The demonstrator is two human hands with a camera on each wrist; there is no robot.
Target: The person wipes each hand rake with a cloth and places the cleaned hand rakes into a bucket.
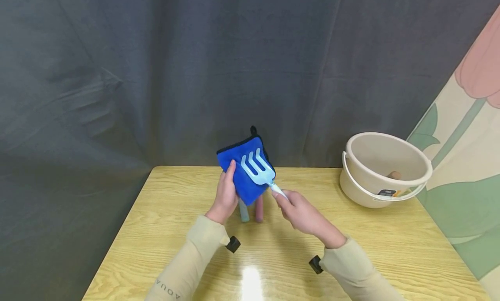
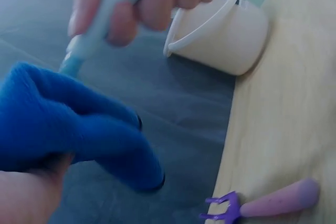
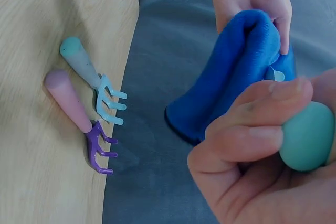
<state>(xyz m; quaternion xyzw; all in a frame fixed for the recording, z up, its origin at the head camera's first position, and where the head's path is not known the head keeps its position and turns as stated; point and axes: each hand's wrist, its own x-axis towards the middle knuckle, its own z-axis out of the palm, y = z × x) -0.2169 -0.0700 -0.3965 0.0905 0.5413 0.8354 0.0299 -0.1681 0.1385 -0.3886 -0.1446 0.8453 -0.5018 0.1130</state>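
My left hand grips a blue cloth with a black edge, its thumb lying on top. In my right hand is a light blue garden hand fork, held by its pale handle with a teal end. The fork's tines point away from me and lie over the cloth in the head view. Beneath the cloth, on the table, are two small hand rakes: one with a pink handle and purple tines, the other with a grey-teal handle and light blue tines.
A cream bucket with its white handle lowered stands at the table's back right, and a brown rounded end shows inside it. A dark curtain hangs behind the wooden table. To the right is a flower-patterned surface.
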